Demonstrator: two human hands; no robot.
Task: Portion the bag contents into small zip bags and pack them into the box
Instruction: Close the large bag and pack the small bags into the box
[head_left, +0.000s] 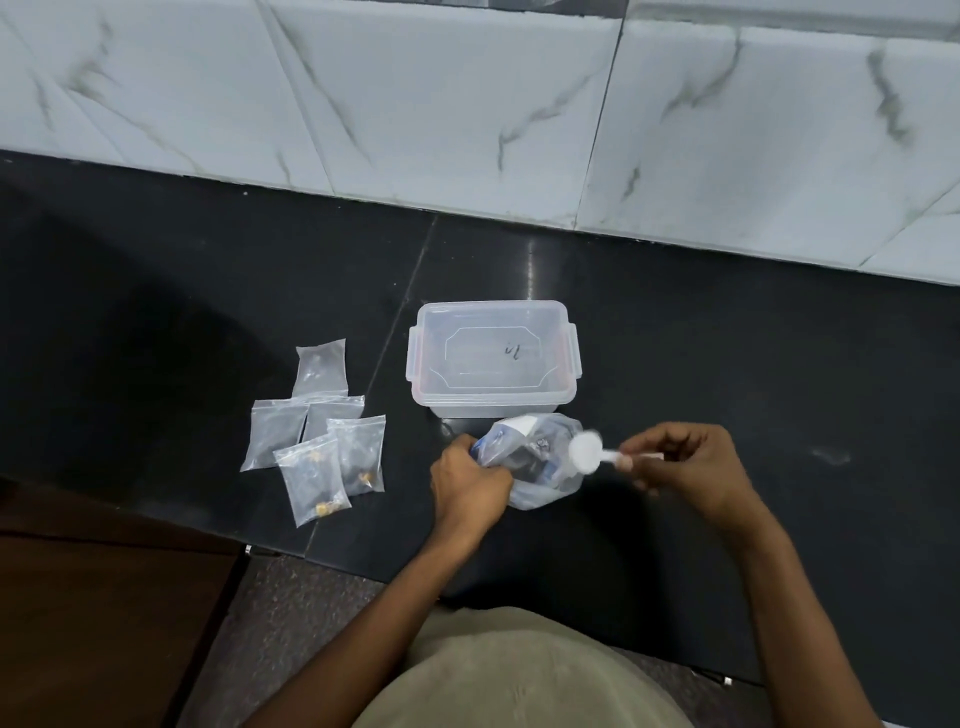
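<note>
- The black counter (727, 322) carries everything; its far edge meets a white marbled wall, and its near edge runs in front of the person's body.
- The clear plastic box (493, 358) stands mid-counter, well back from the near edge. Its lid looks seated with the side clips visible, and no small bags can be seen inside.
- The large clear bag (535, 462) lies just in front of the box, nearer the person, with dark small items and some blue showing through the film; what they are is too small to tell.
- The small zip bags (317, 441) sit in a loose overlapping cluster to the left of the box, toward the near edge. At least two hold small yellowish pieces; the rest look lightly filled or empty.
- The left hand (470, 486) has its fingers curled round the gathered left end of the large bag, gripping it.
- The right hand (680, 470) pinches the handle of a white scoop (587, 452), its bowl at the bag's right side; this part is blurred.
- Judged step: portioning, scooping from the large bag.
- The next move calls for holding the mouth wide and then feeding one small bag; packing needs the box unclipped first.
</note>
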